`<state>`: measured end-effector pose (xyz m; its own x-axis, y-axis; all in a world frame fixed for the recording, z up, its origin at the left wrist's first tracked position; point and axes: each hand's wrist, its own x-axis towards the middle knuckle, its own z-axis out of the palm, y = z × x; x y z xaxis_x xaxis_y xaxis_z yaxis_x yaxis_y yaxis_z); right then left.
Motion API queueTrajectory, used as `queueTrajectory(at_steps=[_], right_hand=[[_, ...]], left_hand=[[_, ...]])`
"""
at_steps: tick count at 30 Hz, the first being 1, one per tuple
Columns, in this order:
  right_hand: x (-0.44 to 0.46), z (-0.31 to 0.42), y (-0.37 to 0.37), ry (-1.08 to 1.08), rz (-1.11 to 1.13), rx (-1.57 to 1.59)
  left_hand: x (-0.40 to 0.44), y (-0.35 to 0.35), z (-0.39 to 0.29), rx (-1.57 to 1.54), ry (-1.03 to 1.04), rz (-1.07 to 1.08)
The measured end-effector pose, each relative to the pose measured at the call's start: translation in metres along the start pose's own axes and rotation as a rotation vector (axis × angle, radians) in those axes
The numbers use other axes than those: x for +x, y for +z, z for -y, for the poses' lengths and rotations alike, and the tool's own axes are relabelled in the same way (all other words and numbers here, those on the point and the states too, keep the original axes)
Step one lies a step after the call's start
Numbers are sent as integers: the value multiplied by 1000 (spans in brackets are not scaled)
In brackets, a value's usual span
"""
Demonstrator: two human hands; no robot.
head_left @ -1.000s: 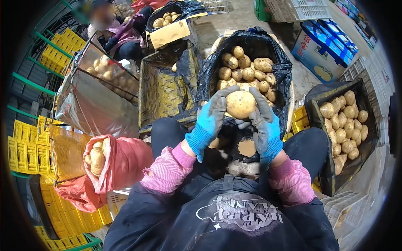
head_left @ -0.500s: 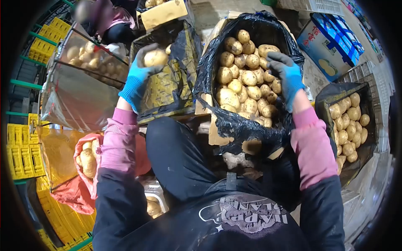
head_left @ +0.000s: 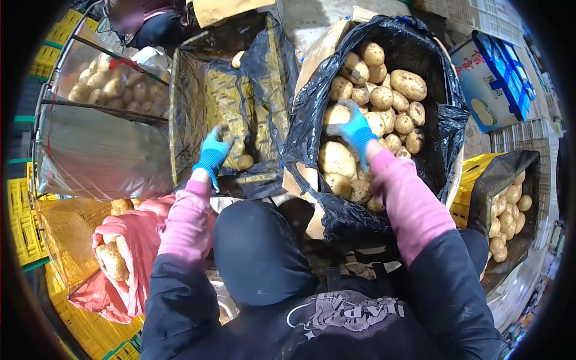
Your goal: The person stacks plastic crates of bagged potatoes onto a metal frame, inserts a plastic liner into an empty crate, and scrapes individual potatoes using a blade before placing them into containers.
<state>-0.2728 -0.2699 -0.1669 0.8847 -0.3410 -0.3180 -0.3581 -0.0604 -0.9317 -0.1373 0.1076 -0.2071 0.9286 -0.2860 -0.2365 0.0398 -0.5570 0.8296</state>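
Note:
My left hand [head_left: 213, 153], in a blue glove with dark fingers, is over a yellow crate lined with black plastic [head_left: 273, 90]. Its fingers are apart and hold nothing. Beside it, a small potato [head_left: 245, 162] lies in the crate, and another potato [head_left: 238, 59] is near the far end. My right hand [head_left: 358, 129], gloved alike, reaches into a cardboard box lined with black plastic [head_left: 443, 78]. Its fingers curl round a pale potato [head_left: 336, 115] at the box's left side. Many potatoes [head_left: 408, 85] of mixed sizes, some dirt-specked, lie around it.
Left stand a clear-sided bin of potatoes [head_left: 114, 88] and a pink sack [head_left: 141, 231] holding potatoes. At right are a lined yellow crate of potatoes [head_left: 471, 186] and a blue-and-white carton [head_left: 483, 84]. Part of another person [head_left: 157, 27] shows at the upper left.
My left hand has let go of a large potato and moved down over the yellow crate. My right hand has moved from the box's right side to its left and closed round a potato.

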Motion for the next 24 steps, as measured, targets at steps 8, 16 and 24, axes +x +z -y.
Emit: queueTrajectory(at_steps=[8, 16, 24], right_hand=[[-165, 123, -47, -395, 156, 509], [-305, 149, -100, -426, 271, 713], [-339, 88, -43, -589, -406, 20]], left_hand=[[-148, 29, -307, -251, 341, 548], [-269, 118, -336, -362, 657, 427], [-327, 145, -305, 220, 801, 28]])
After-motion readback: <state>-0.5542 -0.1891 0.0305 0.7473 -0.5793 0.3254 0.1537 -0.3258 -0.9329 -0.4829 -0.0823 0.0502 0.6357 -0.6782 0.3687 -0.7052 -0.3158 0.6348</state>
